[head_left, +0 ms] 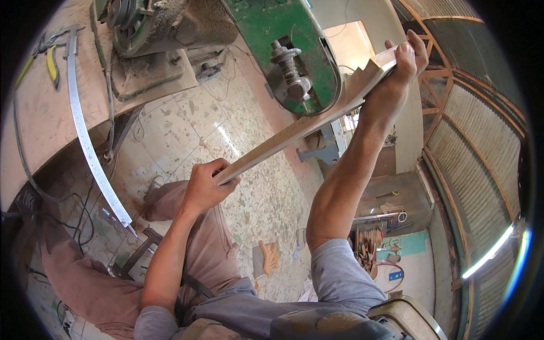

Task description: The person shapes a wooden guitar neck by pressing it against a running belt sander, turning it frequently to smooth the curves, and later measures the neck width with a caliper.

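A long pale wooden piece [283, 139] slants up from the middle toward the upper right, with stepped cuts near its far end. My left hand [205, 187] is closed round its near end. My right hand [401, 65] grips the far end, fingers wrapped over the edge. Along its middle, the wood lies right at the rounded end of a green machine [309, 93], which carries a threaded bolt with a spring [289, 68]. Whether the two touch, I cannot tell for sure.
On the left, a dusty bench [62, 119] bears a motor [130, 22], yellow-handled pliers [52, 67] and a long metal ruler [85, 130] jutting past its edge. A clamp [136, 255] is near my legs. Cables hang by the bench. Orange wooden scraps [269, 256] lie on the speckled floor.
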`<state>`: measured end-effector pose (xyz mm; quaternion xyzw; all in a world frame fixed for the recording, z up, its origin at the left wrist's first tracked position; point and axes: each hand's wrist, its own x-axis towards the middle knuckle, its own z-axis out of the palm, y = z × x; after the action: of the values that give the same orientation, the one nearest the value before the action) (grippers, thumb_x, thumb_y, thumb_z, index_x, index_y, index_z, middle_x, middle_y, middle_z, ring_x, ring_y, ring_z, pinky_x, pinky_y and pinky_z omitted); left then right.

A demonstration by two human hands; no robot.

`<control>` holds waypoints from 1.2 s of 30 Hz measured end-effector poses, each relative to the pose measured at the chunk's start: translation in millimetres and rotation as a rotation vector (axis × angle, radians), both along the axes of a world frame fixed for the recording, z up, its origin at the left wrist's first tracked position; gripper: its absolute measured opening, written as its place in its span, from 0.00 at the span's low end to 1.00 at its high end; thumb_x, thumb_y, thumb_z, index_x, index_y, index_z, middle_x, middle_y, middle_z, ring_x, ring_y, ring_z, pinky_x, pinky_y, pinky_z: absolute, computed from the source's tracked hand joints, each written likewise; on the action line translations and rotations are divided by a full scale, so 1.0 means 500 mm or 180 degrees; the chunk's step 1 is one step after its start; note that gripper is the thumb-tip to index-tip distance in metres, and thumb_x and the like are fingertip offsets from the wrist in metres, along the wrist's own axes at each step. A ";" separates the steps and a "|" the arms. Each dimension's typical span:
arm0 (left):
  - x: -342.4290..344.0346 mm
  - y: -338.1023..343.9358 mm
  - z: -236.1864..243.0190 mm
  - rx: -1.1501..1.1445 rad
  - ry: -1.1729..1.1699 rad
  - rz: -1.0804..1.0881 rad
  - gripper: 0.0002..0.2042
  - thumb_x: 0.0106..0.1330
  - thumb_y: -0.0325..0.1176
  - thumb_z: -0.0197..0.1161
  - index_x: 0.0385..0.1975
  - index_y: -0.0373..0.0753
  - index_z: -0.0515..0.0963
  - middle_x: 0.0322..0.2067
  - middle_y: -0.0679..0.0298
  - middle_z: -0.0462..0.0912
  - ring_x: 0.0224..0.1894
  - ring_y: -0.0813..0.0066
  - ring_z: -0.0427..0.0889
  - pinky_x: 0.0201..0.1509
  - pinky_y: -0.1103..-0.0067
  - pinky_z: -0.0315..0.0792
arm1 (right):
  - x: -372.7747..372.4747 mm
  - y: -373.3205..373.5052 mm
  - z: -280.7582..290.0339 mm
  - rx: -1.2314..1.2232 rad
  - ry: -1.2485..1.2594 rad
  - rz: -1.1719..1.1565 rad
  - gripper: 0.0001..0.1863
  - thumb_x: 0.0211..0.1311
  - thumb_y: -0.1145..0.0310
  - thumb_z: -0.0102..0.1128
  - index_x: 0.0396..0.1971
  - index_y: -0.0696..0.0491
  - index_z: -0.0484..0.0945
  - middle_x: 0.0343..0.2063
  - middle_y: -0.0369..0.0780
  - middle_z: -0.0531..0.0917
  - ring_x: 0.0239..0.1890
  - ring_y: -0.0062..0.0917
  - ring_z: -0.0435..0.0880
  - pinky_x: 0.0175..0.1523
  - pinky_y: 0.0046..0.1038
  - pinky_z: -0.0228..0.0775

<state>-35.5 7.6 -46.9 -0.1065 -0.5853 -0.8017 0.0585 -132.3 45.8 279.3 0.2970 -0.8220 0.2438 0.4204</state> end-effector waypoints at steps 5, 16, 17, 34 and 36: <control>-0.002 -0.004 -0.003 -0.0022 -0.0012 -0.0152 0.11 0.57 0.32 0.76 0.34 0.32 0.85 0.26 0.56 0.88 0.26 0.74 0.86 0.34 0.75 0.77 | 0.009 -0.016 -0.001 -0.0009 -0.0064 -0.0312 0.35 0.72 0.45 0.47 0.70 0.53 0.66 0.61 0.47 0.72 0.63 0.37 0.75 0.69 0.38 0.63; -0.003 0.011 -0.021 0.0197 0.0130 -0.0482 0.13 0.56 0.35 0.77 0.36 0.33 0.86 0.24 0.57 0.86 0.26 0.77 0.83 0.34 0.75 0.76 | 0.065 -0.096 -0.026 -0.0099 0.0100 -0.1149 0.34 0.74 0.42 0.44 0.69 0.50 0.69 0.56 0.50 0.80 0.59 0.40 0.81 0.64 0.40 0.70; -0.001 0.012 -0.020 0.0169 0.0106 -0.0529 0.14 0.56 0.35 0.77 0.37 0.33 0.86 0.24 0.57 0.86 0.26 0.78 0.83 0.34 0.75 0.76 | 0.050 -0.060 -0.013 0.0117 0.0155 -0.1188 0.33 0.75 0.42 0.44 0.69 0.50 0.69 0.56 0.51 0.81 0.58 0.40 0.82 0.64 0.40 0.70; 0.037 0.039 0.067 -0.0083 -0.0293 -0.1020 0.20 0.62 0.35 0.76 0.46 0.27 0.77 0.32 0.53 0.87 0.31 0.62 0.88 0.38 0.69 0.81 | 0.019 0.098 0.030 0.0166 -0.0002 -0.1113 0.43 0.73 0.33 0.51 0.73 0.53 0.64 0.60 0.58 0.75 0.66 0.49 0.74 0.68 0.44 0.67; 0.072 0.056 0.112 -0.0853 0.0074 -0.0056 0.19 0.62 0.34 0.75 0.45 0.29 0.75 0.33 0.52 0.84 0.33 0.56 0.85 0.39 0.65 0.79 | 0.065 0.172 0.025 -0.0747 -0.0435 -0.0550 0.46 0.73 0.35 0.51 0.75 0.57 0.57 0.63 0.47 0.70 0.67 0.39 0.73 0.68 0.44 0.66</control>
<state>0.6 35.3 9.1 -0.1278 -0.6855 -0.7155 0.0436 -100.0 131.7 291.6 0.1568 -0.8370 0.3208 0.4147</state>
